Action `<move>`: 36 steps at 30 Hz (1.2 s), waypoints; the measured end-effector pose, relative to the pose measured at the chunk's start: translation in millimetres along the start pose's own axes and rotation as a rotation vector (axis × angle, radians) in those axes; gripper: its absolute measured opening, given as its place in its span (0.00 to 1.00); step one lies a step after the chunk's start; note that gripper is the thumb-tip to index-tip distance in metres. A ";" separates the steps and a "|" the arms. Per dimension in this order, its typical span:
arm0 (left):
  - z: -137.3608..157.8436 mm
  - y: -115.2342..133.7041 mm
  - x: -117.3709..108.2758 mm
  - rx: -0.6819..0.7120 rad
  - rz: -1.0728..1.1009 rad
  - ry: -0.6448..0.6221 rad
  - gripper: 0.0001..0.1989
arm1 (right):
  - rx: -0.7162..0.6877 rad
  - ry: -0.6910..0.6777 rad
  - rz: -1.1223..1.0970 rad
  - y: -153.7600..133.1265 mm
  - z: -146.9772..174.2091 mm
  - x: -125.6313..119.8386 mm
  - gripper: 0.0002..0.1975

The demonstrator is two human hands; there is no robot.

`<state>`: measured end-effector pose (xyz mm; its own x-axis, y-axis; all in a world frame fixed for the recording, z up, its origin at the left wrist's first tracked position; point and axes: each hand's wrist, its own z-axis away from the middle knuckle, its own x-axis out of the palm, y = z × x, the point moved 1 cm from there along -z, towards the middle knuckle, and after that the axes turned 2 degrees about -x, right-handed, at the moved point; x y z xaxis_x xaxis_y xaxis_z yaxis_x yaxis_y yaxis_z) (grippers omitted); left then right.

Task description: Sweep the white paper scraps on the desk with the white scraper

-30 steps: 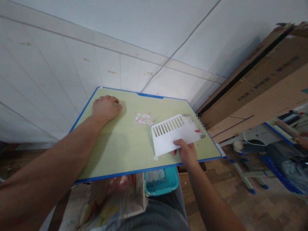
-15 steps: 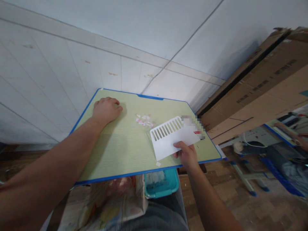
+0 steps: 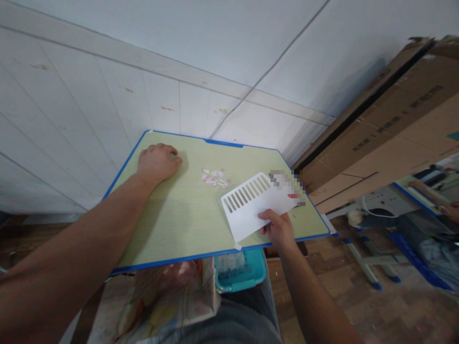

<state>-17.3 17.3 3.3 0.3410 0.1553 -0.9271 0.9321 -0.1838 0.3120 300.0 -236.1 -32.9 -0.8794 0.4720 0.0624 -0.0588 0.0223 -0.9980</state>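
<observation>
My right hand [image 3: 278, 228] pinches the near edge of a white slotted card [image 3: 247, 217], thumb on top and fingers beneath. A row of long slots runs along its far side, and its right end is blurred out. The card's near left corner meets a small white tab [image 3: 237, 246] at the desk's front edge. My left hand [image 3: 159, 162] rests on the far left of the pale green desktop [image 3: 172, 224], fingers curled in; its underside is hidden. Between my hands lies a small heap of pink and white scraps [image 3: 215, 177].
A turquoise basket [image 3: 242, 286] with pale contents sits below the front edge, beside a patterned cloth [image 3: 172, 306]. Large cardboard boxes [image 3: 387, 129] lean at the right. A white wall [image 3: 161, 105] backs the desk. Another person's hand [image 3: 452, 210] shows far right.
The white card has shifted slightly left in my right hand, its near left corner now at the small tab. My left hand stays where it was. The view has shifted slightly.
</observation>
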 end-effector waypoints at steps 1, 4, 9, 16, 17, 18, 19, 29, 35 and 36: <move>1.1 0.9 -1.2 0.003 -0.003 -0.005 0.24 | 0.002 0.003 0.003 0.2 -0.2 -0.3 0.11; 2.4 3.7 -4.3 -0.009 -0.026 -0.028 0.26 | 0.002 0.014 -0.001 0.2 -0.8 -0.2 0.10; 3.8 6.9 -7.3 -0.013 -0.047 -0.048 0.29 | 0.017 0.019 -0.010 -1.3 -1.0 0.7 0.11; 1.6 4.4 -2.6 -0.029 -0.035 -0.019 0.28 | 0.020 -0.009 -0.023 0.4 -0.5 -1.2 0.11; 0.3 3.1 -1.1 -0.038 -0.032 -0.014 0.28 | 0.024 -0.010 -0.027 0.5 -0.5 -1.3 0.10; -1.2 1.6 0.5 -0.042 -0.030 -0.009 0.27 | 0.030 -0.006 -0.029 0.3 -0.4 -1.4 0.10; -2.5 0.2 2.0 -0.041 -0.028 -0.001 0.27 | 0.034 0.000 -0.030 0.0 -0.3 -1.4 0.10; -6.5 -5.0 6.7 -0.024 -0.025 0.015 0.27 | -0.028 -0.038 -0.007 1.5 -1.3 0.5 0.10; -6.9 -6.7 7.4 0.002 -0.025 0.025 0.25 | -0.108 -0.017 0.104 -3.4 -14.6 13.7 0.17; -6.7 -6.9 7.6 0.007 -0.018 0.026 0.25 | -0.123 -0.012 0.131 -5.5 -17.6 19.7 0.18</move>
<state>-20.3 26.3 -4.5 0.3278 0.1840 -0.9267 0.9371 -0.1875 0.2943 291.3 -211.5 -26.3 -0.8815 0.4672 -0.0685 0.1140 0.0699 -0.9910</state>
